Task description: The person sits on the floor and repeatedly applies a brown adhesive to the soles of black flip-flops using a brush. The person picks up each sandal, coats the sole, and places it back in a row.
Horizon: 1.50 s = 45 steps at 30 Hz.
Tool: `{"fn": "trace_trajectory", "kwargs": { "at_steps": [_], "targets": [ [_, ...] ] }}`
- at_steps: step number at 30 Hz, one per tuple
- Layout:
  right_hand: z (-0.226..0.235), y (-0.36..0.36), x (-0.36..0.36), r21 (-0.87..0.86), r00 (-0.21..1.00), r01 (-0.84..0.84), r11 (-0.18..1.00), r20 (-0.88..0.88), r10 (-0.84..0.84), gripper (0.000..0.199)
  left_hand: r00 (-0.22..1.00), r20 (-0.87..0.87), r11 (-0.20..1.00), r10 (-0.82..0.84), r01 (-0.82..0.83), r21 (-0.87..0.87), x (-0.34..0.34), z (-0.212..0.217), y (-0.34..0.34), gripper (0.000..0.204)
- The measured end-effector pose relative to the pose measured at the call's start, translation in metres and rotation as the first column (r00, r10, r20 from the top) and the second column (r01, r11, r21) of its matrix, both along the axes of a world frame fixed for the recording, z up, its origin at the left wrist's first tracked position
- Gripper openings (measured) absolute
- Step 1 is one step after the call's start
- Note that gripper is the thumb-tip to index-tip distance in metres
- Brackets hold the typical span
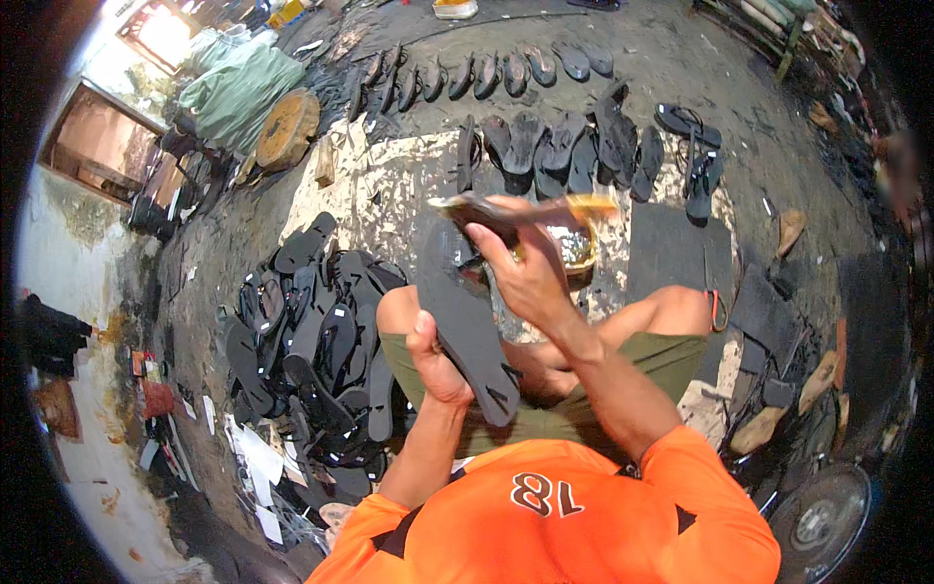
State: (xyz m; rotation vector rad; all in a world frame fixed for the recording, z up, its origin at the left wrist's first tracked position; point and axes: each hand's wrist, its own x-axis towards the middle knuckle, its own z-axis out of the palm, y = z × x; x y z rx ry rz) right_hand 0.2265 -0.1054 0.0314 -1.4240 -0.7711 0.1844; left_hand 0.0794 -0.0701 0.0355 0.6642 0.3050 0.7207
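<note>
My left hand [438, 365] is closed on the edge of a long dark grey sandal sole [462, 321], which slants across my lap with slits at its near end. Over the sole's far end, my right hand [525, 263] grips a blurred brush-like tool [477, 214]. It has a dark body, and a yellowish-brown streak reaches out to the right; motion hides its exact shape. Just beyond my right hand stands a container with a yellowish rim [590, 255] and shiny contents, partly covered by the hand.
To the left lies a heap of dark sandals [336, 331]. Rows of sandals [516, 73] line the floor ahead, with more sandals [525, 141] nearer. A dark flat sheet [681, 255], scissors with a reddish handle [718, 311] and wooden foot forms [759, 428] lie to the right.
</note>
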Motion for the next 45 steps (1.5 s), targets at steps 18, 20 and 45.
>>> {"fn": "trace_trajectory", "kwargs": {
  "at_steps": [18,20,45],
  "targets": [
    [0.008,-0.047,-0.033,-0.163,0.99,-0.135,0.977,0.012,0.139,0.033,0.978,0.187,0.984,-0.088,0.115,-0.137,0.011,-0.006,0.024,0.061],
    [0.009,-0.047,-0.036,-0.093,0.984,-0.138,0.986,0.099,0.147,0.031,0.901,0.301,0.939,-0.313,0.342,-0.047,0.014,-0.003,0.033,0.062],
    [0.021,-0.046,-0.057,-0.068,0.998,-0.056,0.996,-0.024,0.054,0.037,0.989,0.073,0.984,0.129,-0.118,-0.134,0.042,0.029,0.049,0.049]
  ]
}}
